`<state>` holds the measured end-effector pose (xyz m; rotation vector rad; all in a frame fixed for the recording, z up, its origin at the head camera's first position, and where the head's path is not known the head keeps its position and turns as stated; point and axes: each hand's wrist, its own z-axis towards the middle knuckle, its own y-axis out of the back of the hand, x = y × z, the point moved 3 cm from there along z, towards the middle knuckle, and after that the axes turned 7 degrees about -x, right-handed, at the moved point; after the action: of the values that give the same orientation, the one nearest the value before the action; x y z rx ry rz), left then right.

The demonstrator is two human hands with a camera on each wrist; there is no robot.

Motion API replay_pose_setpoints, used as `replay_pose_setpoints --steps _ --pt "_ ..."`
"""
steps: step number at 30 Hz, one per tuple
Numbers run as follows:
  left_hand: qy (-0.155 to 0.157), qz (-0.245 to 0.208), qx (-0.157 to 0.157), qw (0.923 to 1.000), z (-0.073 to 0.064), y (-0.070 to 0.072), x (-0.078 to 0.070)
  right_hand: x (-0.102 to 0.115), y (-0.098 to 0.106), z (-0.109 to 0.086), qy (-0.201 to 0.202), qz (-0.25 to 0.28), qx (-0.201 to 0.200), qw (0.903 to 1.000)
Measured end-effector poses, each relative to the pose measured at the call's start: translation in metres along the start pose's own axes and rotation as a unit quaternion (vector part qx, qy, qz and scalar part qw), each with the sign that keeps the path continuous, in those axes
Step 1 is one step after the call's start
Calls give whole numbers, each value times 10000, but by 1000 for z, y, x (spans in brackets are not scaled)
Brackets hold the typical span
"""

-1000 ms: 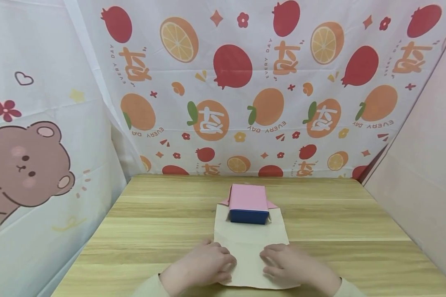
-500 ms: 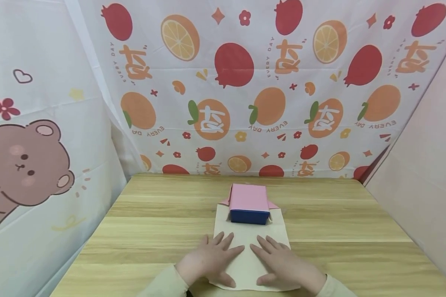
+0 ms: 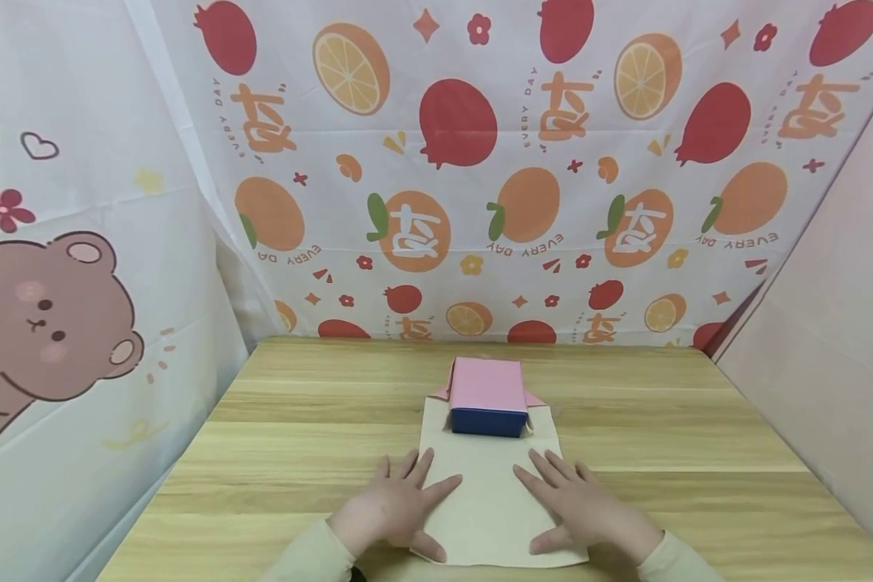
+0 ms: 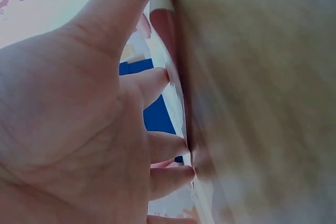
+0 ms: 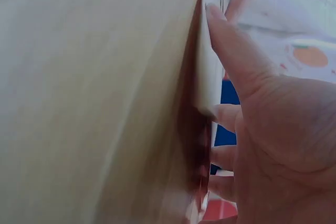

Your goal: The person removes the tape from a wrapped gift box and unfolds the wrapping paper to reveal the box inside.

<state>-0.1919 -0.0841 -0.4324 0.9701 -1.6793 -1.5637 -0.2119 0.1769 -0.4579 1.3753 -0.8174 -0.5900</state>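
A sheet of paper (image 3: pixel 489 501), cream on top, lies before the person with its near corners a little uneven. On its far end sits a blue box (image 3: pixel 489 423), its top covered by the sheet's pink side (image 3: pixel 487 385). The left hand (image 3: pixel 398 505) has its fingers spread, thumb and fingertips pressing on the sheet's left edge. Mirroring it, the right hand (image 3: pixel 582 505) spreads over the right edge. Both wrist views show the palms raised, with fingertips touching the sheet's margin; the blue box (image 4: pixel 157 114) shows behind the left fingers.
Everything lies on a wood-grain table (image 3: pixel 298 453). A fruit-print curtain (image 3: pixel 436 202) hangs along its back edge. A bear-print cloth (image 3: pixel 58 323) covers the left side, and a pale plain cloth (image 3: pixel 844 323) hangs at the right.
Both hands first had bent fingers at the sheet's near part, then spread flat over it. Since then they have slid outward to its two side edges. The box has stayed put.
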Motion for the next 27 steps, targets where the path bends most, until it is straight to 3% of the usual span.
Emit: replay_pose_setpoints --steps 7,14,19,27 --pt "40 122 -5 9999 -4 0 0 -18 5 -6 -58 136 110 9998" --pt "106 359 -89 9993 -6 0 -4 -20 8 -6 -31 280 307 9991" --pt "91 263 -172 9995 -4 0 -4 -19 11 -6 -13 449 312 9985" --pt "114 -150 -574 9982 8 5 2 -26 15 11 36 883 -423 9952"
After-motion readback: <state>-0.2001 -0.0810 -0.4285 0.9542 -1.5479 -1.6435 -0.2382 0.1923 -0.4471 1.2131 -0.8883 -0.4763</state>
